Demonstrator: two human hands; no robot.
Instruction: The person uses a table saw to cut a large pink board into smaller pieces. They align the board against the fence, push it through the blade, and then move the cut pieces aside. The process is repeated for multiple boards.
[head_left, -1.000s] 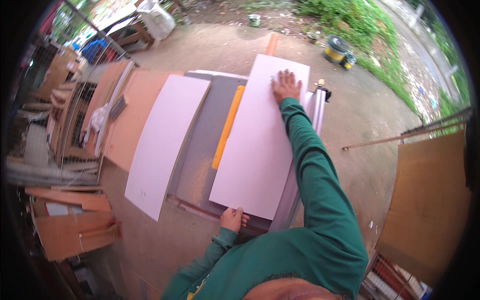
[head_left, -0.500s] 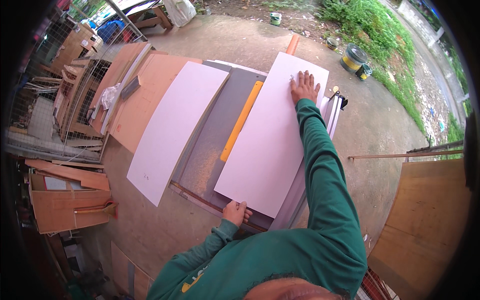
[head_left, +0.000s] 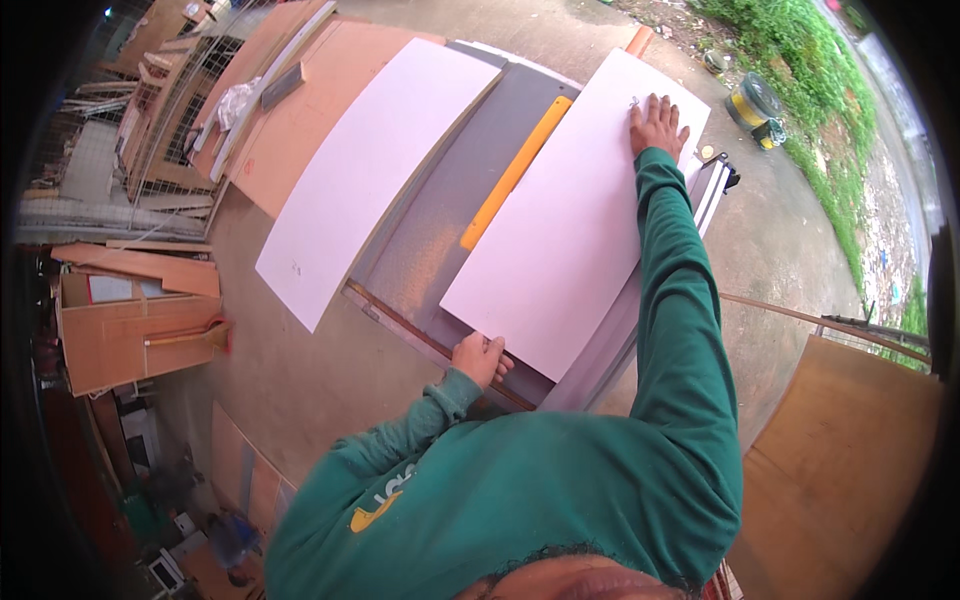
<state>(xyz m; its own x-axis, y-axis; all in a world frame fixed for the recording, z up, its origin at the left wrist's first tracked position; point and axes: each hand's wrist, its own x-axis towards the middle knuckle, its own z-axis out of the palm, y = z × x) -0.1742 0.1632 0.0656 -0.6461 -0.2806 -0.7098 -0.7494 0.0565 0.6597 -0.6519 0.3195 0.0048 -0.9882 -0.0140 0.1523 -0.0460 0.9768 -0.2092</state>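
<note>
A large white board [head_left: 570, 220] lies flat on the grey saw table [head_left: 440, 240]. My right hand [head_left: 657, 125] rests flat on its far end, fingers spread. My left hand [head_left: 482, 356] grips the board's near edge at the table's front rail. An orange guard strip [head_left: 513, 175] runs along the table just left of this board. A second white board [head_left: 375, 170] lies on the table's left side, overhanging toward the ground.
Brown plywood sheets [head_left: 290, 110] lean at the left beside a wire rack [head_left: 170, 110]. A wooden cabinet [head_left: 135, 325] stands at the lower left. Another brown panel [head_left: 840, 470] is at the lower right. A yellow-and-black reel [head_left: 755, 105] sits by the grass.
The view has tilted and shifted, so the table sits lower and more slanted in the picture. Both hands keep their places on the white board.
</note>
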